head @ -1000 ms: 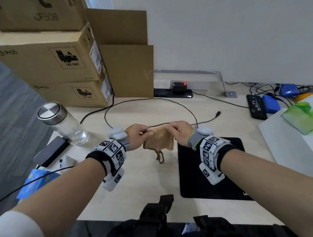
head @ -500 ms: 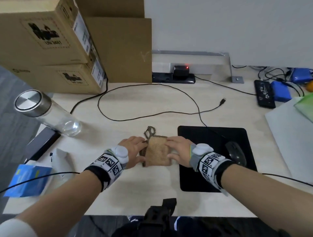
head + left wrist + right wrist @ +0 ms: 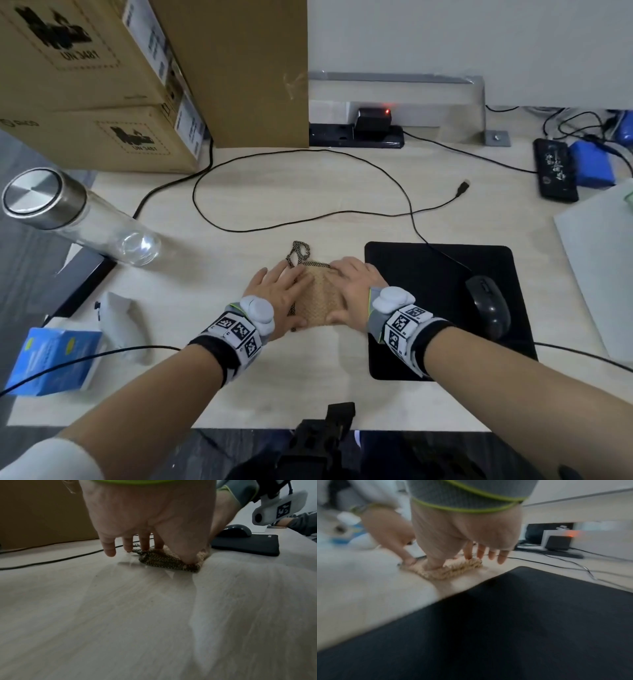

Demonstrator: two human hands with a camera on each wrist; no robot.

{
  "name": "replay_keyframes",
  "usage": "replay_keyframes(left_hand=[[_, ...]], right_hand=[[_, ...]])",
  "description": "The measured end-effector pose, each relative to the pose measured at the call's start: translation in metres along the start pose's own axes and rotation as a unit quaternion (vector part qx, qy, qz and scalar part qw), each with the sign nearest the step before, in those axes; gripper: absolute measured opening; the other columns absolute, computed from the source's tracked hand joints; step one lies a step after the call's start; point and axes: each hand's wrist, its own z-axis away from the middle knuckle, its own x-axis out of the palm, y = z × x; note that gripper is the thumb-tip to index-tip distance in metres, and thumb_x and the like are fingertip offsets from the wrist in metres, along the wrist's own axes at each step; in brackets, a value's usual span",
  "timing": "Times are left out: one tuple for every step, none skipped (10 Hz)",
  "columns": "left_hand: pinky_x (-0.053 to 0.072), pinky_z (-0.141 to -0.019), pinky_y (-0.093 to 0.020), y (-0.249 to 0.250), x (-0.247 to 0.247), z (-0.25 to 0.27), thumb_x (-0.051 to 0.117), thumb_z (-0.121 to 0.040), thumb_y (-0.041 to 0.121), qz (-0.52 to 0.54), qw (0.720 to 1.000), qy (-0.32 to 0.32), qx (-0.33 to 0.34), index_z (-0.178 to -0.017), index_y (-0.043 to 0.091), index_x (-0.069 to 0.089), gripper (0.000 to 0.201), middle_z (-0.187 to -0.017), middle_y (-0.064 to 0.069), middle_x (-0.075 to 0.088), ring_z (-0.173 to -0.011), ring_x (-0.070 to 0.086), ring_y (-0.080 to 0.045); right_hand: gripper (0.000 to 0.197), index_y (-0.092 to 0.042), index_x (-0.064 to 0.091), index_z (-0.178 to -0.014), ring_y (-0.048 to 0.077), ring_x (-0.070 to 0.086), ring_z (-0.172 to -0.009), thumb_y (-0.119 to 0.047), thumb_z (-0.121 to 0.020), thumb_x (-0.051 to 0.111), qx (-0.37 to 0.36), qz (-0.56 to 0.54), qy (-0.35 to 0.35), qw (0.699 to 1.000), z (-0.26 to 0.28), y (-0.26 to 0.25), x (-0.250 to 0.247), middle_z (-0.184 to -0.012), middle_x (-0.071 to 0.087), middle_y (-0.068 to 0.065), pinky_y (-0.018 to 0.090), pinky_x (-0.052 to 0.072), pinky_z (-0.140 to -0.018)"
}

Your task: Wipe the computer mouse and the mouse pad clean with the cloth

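A tan woven cloth (image 3: 320, 298) lies folded on the light desk, just left of the black mouse pad (image 3: 438, 274). My left hand (image 3: 284, 298) presses its left side with straight fingers, thumb on the near edge. My right hand (image 3: 346, 291) lies flat on its right side. A dark mouse (image 3: 488, 310) sits on the pad's right half, untouched. The left wrist view shows the left hand (image 3: 171, 545) on the cloth (image 3: 164, 559), with the mouse (image 3: 237, 530) and pad (image 3: 248, 545) behind. In the blurred right wrist view, the right hand (image 3: 453, 545) presses the cloth (image 3: 453, 568) beside the pad (image 3: 522, 615).
A glass bottle (image 3: 68, 219) with a metal cap stands at the left, cardboard boxes (image 3: 102, 85) behind it. A black cable (image 3: 308, 212) loops across the desk beyond the cloth. A blue packet (image 3: 51, 359) lies near left, a black device (image 3: 555, 169) far right.
A second ago both hands held the cloth up off the desk. They have brought it down toward me and now press it flat on the desk.
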Motion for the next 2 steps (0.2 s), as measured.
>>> replay_keyframes(left_hand=[[0.000,-0.120,-0.045,-0.0006,-0.0049,-0.0012,0.045,-0.087,0.065,-0.023,1.000,-0.019,0.009,-0.152,0.034,-0.002,0.086,-0.161,0.012,-0.005,-0.149,-0.009,-0.021],[0.000,-0.120,-0.043,-0.0038,-0.0112,0.0013,0.046,-0.088,0.062,-0.001,0.999,-0.018,0.033,-0.153,0.032,0.001,0.084,-0.162,0.012,-0.002,-0.149,-0.007,-0.019]], right_hand=[[0.088,-0.022,0.038,-0.142,0.027,0.018,-0.142,-0.066,-0.070,0.064,0.000,0.041,-0.030,0.999,0.0037,0.0086,0.0026,-0.152,0.032,0.000,0.043,0.017,-0.113],[0.082,-0.024,0.038,-0.142,0.025,0.014,-0.145,-0.063,-0.075,0.063,0.004,0.017,-0.037,0.999,0.0027,0.0096,-0.0005,-0.154,0.029,-0.001,0.041,0.015,-0.115]])
